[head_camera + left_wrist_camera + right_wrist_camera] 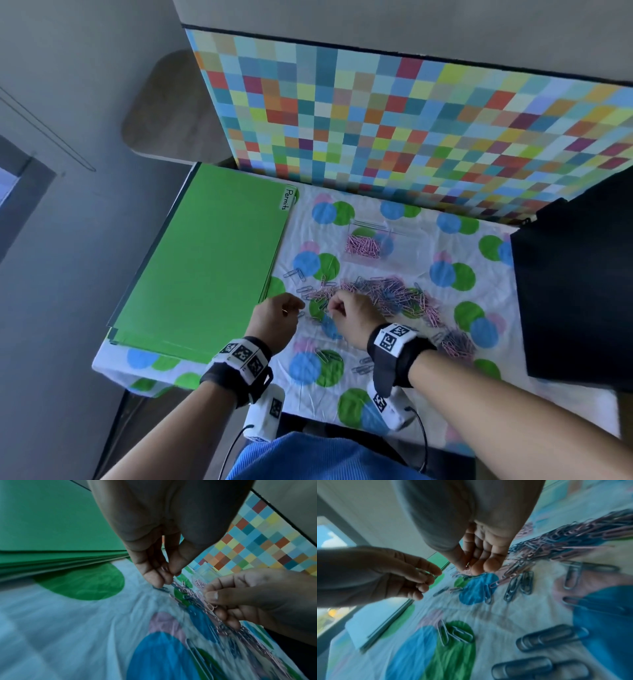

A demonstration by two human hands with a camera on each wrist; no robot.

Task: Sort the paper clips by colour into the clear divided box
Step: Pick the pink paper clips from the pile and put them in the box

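Mid-frame, mixed clips (387, 294) sprawl below the clear box (368, 243) holding pink ones. Right hand (352, 317) pinches pink clips; left hand (274, 317) pinches a clip. Green folders (205, 260) lie left, checkered board (411, 126) above.

Bare cloth (404, 260) separates clip pile (387, 294) from box (368, 241).
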